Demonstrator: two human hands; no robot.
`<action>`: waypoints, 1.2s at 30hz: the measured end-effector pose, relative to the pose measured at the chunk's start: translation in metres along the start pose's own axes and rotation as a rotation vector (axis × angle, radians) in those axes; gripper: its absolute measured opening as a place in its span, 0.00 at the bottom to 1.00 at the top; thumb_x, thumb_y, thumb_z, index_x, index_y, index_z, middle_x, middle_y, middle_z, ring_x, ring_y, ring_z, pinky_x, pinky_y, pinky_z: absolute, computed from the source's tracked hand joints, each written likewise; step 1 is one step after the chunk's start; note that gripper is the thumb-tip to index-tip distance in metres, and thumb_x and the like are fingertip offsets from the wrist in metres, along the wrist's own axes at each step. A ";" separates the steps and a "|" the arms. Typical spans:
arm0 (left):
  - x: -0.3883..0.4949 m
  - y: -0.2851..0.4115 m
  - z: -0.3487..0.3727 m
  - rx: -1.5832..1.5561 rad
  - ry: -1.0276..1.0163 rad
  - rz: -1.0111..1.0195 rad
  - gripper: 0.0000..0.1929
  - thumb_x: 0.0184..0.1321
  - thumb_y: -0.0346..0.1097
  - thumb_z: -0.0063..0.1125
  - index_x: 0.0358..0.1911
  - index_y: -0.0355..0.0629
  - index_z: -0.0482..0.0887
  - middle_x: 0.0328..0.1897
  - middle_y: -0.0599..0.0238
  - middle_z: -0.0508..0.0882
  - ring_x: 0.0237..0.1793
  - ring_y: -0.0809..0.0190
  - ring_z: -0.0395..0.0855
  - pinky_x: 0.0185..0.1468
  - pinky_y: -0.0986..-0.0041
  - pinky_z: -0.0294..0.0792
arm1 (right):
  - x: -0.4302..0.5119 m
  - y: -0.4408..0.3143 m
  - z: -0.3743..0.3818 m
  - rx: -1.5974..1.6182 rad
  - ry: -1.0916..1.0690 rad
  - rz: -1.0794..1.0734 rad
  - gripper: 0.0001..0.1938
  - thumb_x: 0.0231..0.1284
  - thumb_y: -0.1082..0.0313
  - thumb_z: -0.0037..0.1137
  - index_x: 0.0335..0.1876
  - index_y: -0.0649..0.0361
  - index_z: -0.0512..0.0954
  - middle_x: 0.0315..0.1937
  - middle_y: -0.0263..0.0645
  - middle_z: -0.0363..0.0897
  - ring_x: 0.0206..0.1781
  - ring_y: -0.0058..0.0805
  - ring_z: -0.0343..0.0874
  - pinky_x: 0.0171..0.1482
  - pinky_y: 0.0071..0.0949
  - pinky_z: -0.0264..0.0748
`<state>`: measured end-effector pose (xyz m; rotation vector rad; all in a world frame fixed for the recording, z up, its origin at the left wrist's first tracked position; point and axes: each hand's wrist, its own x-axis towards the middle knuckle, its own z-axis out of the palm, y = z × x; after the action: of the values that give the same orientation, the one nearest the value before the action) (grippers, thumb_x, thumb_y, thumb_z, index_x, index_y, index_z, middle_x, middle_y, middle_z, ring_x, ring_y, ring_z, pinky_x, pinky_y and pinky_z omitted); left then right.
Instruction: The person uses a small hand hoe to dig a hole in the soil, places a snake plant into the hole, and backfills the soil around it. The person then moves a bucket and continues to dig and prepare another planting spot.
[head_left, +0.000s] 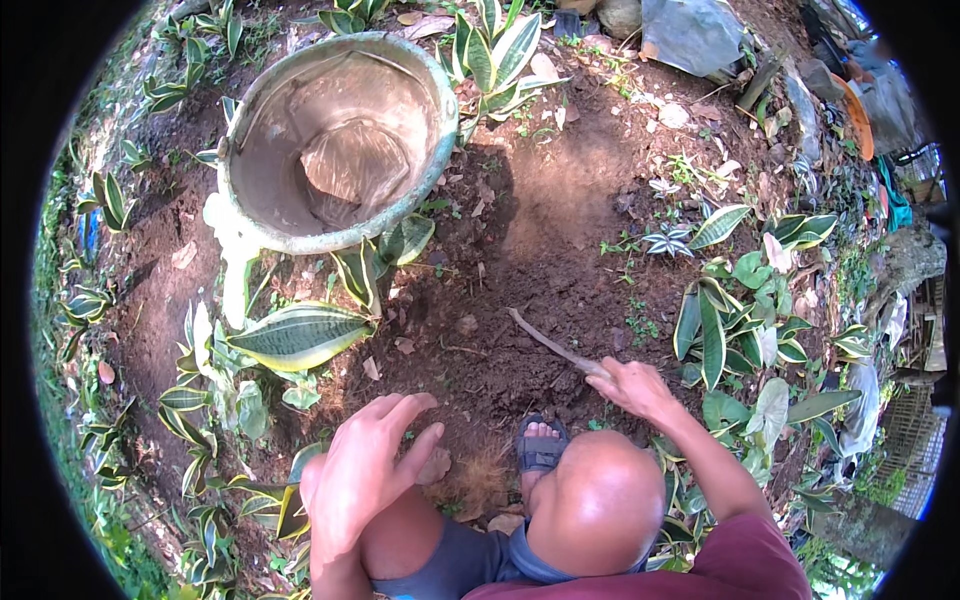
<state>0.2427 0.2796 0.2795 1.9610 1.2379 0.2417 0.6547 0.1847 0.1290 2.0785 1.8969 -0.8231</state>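
Note:
My right hand (634, 386) grips one end of a thin, curved, grey-brown stick-like tool (551, 341). Its tip points up and left, over dark, loosened soil (517, 360); whether it is wood or an old blade, I cannot tell. Over my bent left knee, my left hand (375, 457) holds nothing, its thumb apart from the fingers. Beyond it lies a broad, yellow-edged snake plant leaf (304, 335). A large tub (259, 180) with a worn green rim stands farther up on the left, its inside coated with brown dirt and sunlight falling on the bottom.
Snake plants grow on both sides, including a clump (712, 330) at the right and another (495, 56) beside the tub. Flat grey sheeting (691, 34) and a stone (620, 16) lie at the top. My sandalled foot (541, 446) rests on the soil. An orange rim (855, 116) shows far right.

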 end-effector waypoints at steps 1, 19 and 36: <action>-0.002 0.000 -0.001 -0.003 -0.001 -0.012 0.15 0.66 0.37 0.69 0.52 0.40 0.87 0.46 0.52 0.89 0.48 0.41 0.88 0.53 0.57 0.80 | -0.001 0.005 -0.002 -0.018 0.036 -0.033 0.27 0.76 0.34 0.50 0.48 0.55 0.77 0.25 0.52 0.85 0.32 0.56 0.89 0.39 0.57 0.85; -0.010 0.003 0.000 -0.016 0.009 0.005 0.15 0.67 0.38 0.68 0.52 0.40 0.87 0.45 0.52 0.89 0.47 0.43 0.88 0.52 0.57 0.80 | 0.060 -0.016 -0.002 0.294 -0.074 0.063 0.26 0.79 0.40 0.51 0.49 0.62 0.79 0.35 0.59 0.87 0.41 0.64 0.87 0.47 0.57 0.80; -0.001 0.003 0.003 0.009 0.032 0.066 0.14 0.65 0.35 0.70 0.51 0.39 0.87 0.45 0.49 0.89 0.47 0.41 0.89 0.53 0.57 0.80 | 0.065 0.030 -0.034 0.254 0.418 0.190 0.26 0.77 0.37 0.51 0.46 0.58 0.76 0.25 0.50 0.83 0.27 0.49 0.85 0.30 0.48 0.81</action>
<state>0.2457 0.2770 0.2796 2.0150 1.1982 0.3024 0.6936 0.2532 0.1165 2.7160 1.8125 -0.6523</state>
